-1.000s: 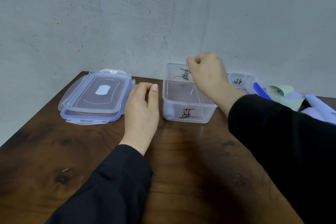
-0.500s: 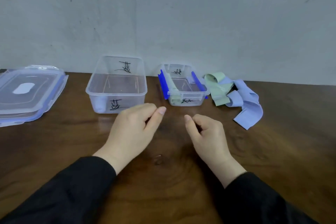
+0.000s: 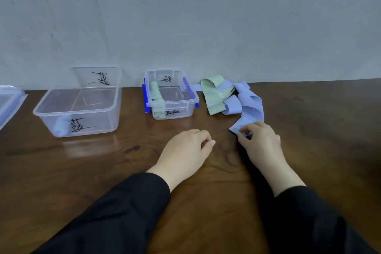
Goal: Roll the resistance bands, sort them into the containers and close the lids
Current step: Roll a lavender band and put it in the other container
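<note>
Blue band (image 3: 250,107) lies loose on desk (image 3: 309,140), right of small box (image 3: 171,97), tangled with green band (image 3: 214,97). Right hand (image 3: 260,142) pinches near end; left hand (image 3: 185,153) loosely curled, holds nothing. Likely light, limp, stretchy: roll from pinched end, pressing flat.

Bare table (image 3: 86,171) lies before two open containers (image 3: 78,107) (image 3: 171,97); bands (image 3: 231,99) probably crowd the right.

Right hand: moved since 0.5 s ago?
Yes. The right hand has gone right and away, from in front of the small container to the near end of the blue band, which it now pinches.
</note>
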`<state>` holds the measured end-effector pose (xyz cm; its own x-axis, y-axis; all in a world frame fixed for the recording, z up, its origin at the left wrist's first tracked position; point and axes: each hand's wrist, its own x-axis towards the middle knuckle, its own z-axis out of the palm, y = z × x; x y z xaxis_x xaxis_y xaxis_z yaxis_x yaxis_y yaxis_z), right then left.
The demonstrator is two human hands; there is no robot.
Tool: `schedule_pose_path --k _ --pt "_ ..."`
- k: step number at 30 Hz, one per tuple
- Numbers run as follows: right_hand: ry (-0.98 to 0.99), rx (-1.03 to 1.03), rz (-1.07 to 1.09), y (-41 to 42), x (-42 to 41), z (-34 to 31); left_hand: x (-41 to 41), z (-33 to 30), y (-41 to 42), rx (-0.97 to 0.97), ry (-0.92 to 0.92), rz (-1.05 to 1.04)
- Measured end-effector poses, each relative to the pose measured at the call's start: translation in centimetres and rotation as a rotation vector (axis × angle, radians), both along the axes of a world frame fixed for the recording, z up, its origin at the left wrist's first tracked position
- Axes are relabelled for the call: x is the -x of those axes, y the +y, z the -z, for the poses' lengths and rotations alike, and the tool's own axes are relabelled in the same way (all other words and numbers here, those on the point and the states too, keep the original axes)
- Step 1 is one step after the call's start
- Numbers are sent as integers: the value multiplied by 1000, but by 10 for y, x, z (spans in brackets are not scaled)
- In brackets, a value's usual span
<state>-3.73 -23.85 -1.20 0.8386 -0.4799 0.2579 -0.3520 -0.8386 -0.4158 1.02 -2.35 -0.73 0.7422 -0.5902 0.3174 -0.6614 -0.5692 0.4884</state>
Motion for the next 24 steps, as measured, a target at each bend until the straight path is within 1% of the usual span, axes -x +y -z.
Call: schedule_pose_path --k 3,5,7,9,11,15,16,17,19,20,22,24 --pt "-99 4 -4 8 -2 -6 3 -1 3 -5 -21 8" --pt "-209 -56 -96 20 3 -13 5 -5 4 10 0 12" --pt "-293 -74 -216 37 11 -20 8 -9 4 29 80 -8" --pt "-350 -29 -309 52 15 -23 10 -14 0 95 209 -48" --pt "-394 33 -354 63 14 -24 12 -20 -5 183 365 -80" --pt "-458 63 -427 67 16 -21 18 -30 -11 538 832 -56" --pt "-445 69 -464 65 17 -21 17 -30 -11 587 900 -56" --pt "-424 54 -504 65 17 -20 16 -31 -12 599 919 -60" --pt "-429 -71 -528 65 19 -21 11 -33 -13 574 866 -83" --pt "-471 -151 -493 65 20 -22 8 -36 -14 554 787 -95" --pt "-527 -259 -361 64 20 -23 5 -50 -14 451 531 -83" --pt "-470 -355 -259 59 18 -23 4 -67 -13 304 249 -51"
